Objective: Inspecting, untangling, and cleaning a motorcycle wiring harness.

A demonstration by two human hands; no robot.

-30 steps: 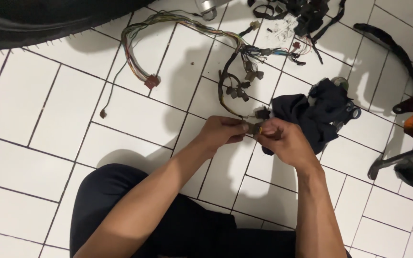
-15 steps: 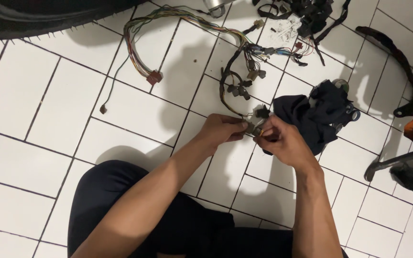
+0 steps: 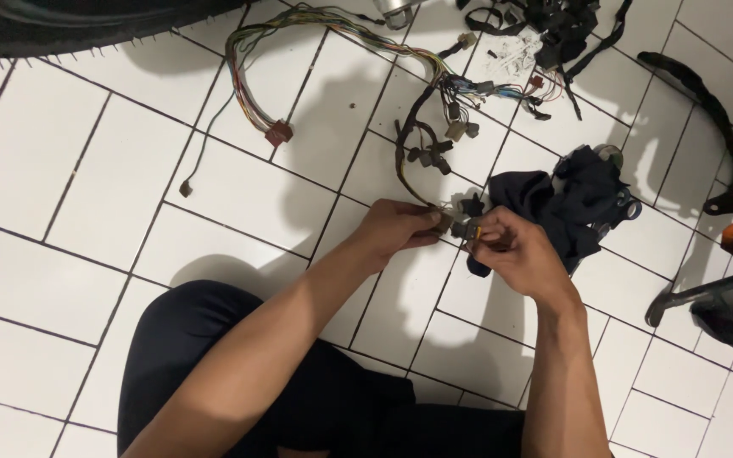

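White glazed tiles with dark grout make up the floor (image 3: 86,170), which has bare room at the left and along the bottom. A black tyre (image 3: 86,21) with fine rubber hairs runs along the top left edge. Black trousers (image 3: 299,399) cover the person's legs at the bottom. Both forearms reach forward from there and meet near the centre, wrists bent inward.

A harness (image 3: 332,34) of thin multicoloured wires loops from the top down to the hands, one branch wrapped in black tape and ending in a cluster of small grey and black plugs. A dark crumpled cloth (image 3: 570,203) lies just right of the hands, with black curved plastic parts near the right edge.

The left hand (image 3: 396,229) is closed, thumb and fingers pinching the taped branch end. The right hand (image 3: 515,250) is closed too, fingertips clamped on a small black connector (image 3: 467,227) with a yellow spot, held just above the floor between both hands.
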